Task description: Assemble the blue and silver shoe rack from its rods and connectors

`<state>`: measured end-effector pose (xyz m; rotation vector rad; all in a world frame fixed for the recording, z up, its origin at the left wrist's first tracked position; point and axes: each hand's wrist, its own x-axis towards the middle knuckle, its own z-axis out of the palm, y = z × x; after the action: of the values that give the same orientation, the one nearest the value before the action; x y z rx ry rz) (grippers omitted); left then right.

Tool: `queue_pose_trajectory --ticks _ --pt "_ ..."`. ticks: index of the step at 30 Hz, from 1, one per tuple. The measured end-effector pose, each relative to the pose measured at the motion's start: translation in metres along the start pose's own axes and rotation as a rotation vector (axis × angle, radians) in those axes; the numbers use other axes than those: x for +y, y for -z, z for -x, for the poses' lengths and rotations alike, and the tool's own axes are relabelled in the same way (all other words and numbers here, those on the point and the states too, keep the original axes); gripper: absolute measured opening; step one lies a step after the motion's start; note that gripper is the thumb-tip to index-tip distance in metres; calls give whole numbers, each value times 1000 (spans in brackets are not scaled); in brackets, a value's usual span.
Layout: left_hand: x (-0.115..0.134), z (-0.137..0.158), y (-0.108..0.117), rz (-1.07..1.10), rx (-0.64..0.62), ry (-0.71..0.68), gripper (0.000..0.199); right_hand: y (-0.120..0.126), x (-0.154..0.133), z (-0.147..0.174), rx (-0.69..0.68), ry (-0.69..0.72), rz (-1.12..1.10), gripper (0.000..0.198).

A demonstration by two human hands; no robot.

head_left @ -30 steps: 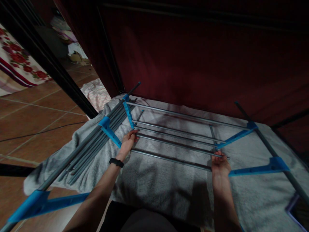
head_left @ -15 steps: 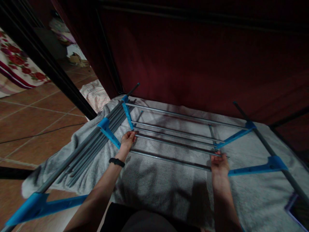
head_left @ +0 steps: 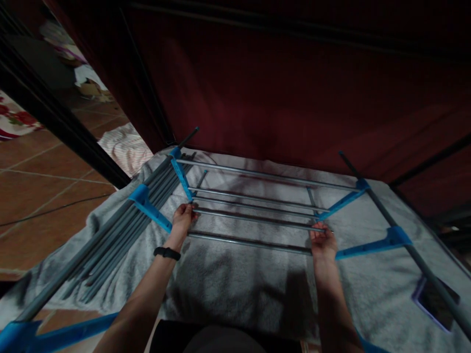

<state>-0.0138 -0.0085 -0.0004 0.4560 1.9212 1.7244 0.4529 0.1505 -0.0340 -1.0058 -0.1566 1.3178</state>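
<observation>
A grey metal tube (head_left: 253, 218) spans between my hands across a partly built rack with blue plastic brackets. My left hand (head_left: 183, 218) pinches its left end, close to the blue left bracket (head_left: 180, 172). Near the other end, my right hand (head_left: 323, 239) has its fingers curled under the tube, beside the blue right bracket (head_left: 342, 200). Other crossbars run parallel: a back crossbar (head_left: 265, 174), two thinner-looking ones behind the held tube, and a front crossbar (head_left: 246, 241). The fingers hide both of the held tube's contact points.
Several loose grey tubes (head_left: 121, 235) lie at the left on a grey blanket (head_left: 235, 279). A phone-like dark device (head_left: 437, 301) rests at the right under a side pole. Behind the rack rises a dark red panel (head_left: 279, 98). Tiled floor (head_left: 47, 201) extends at left.
The view has shifted, so the rack appears further left and more of the dark device shows. Both hands keep their hold on the tube, which has barely moved relative to the rack.
</observation>
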Motion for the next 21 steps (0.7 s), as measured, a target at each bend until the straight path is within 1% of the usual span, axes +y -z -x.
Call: queue_pose_trajectory --ticks 5,8,10,13,15,17,21 --pt "4 1 0 40 -12 26 30 1 5 0 -2 42 -8 7" --pt "7 3 0 101 -31 28 30 1 6 0 -42 77 4 2" --pt "9 5 0 142 -42 33 26 -1 6 1 -52 73 13 3" --pt "12 5 -2 259 -2 105 14 -5 3 6 -25 49 26 7" --pt "13 3 -3 344 43 164 8 -9 3 10 -67 61 21 6" --pt "14 1 -5 398 74 211 9 -11 2 15 -120 87 -1 6" --pt "20 -2 -7 442 94 294 10 -21 -3 21 -196 117 -2 7"
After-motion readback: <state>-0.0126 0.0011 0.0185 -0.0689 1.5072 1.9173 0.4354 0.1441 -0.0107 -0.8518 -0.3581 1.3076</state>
